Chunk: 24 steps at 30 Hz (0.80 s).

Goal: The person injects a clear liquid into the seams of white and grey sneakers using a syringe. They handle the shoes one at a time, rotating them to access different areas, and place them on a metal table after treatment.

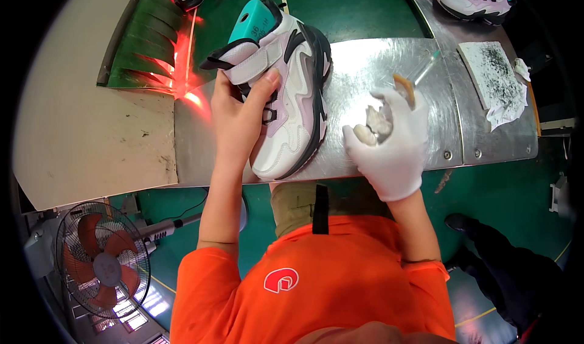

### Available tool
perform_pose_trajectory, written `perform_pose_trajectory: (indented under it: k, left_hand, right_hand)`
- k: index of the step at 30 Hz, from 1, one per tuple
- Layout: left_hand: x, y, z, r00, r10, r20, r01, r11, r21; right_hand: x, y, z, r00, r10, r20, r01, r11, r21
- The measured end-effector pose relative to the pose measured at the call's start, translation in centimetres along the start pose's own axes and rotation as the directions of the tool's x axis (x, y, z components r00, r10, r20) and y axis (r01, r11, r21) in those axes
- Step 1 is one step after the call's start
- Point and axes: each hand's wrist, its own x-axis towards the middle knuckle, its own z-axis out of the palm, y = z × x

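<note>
Over the silver steel desk point(441, 134), our bare left hand point(238, 115) grips the white-and-lilac strapped shoe point(297, 115), toe toward us — left of our white-gloved right hand point(395, 152), fingers curled round crumpled whitish wadding point(379, 122).

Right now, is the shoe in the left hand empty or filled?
Filled, at least partly: a teal block sticks out of the shoe; how deep it goes is hidden.
</note>
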Motion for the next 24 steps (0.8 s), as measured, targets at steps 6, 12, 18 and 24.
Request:
perform_pose_trajectory:
  k: [6, 12, 18, 24]
  left_hand:
    - [-0.1, 0.6, 0.3, 0.998, -0.055, -0.015, 0.056, 0.998, 0.025]
    - [-0.4, 0.7, 0.8, 1.0, -0.005, 0.0, 0.005, 1.0, 0.021]
    - [-0.6, 0.2, 1.3, 0.996, 0.08, 0.026, -0.083, 0.989, 0.123]
    - [-0.1, 0.2, 0.7, 0.997, 0.079, 0.013, -0.078, 0.996, -0.042]
  right_hand:
    - [1.8, -1.2, 2.7, 0.998, 0.056, -0.018, -0.057, 0.998, -0.04]
    - [3.4, -3.0, 3.7, 0.997, -0.026, 0.066, 0.041, 0.97, -0.238]
    - [2.1, -1.7, 4.2, 0.987, -0.089, 0.133, 0.134, 0.915, -0.379]
    - [0.9, 0.0, 1.5, 0.988, 0.12, 0.093, -0.122, 0.993, 0.012]
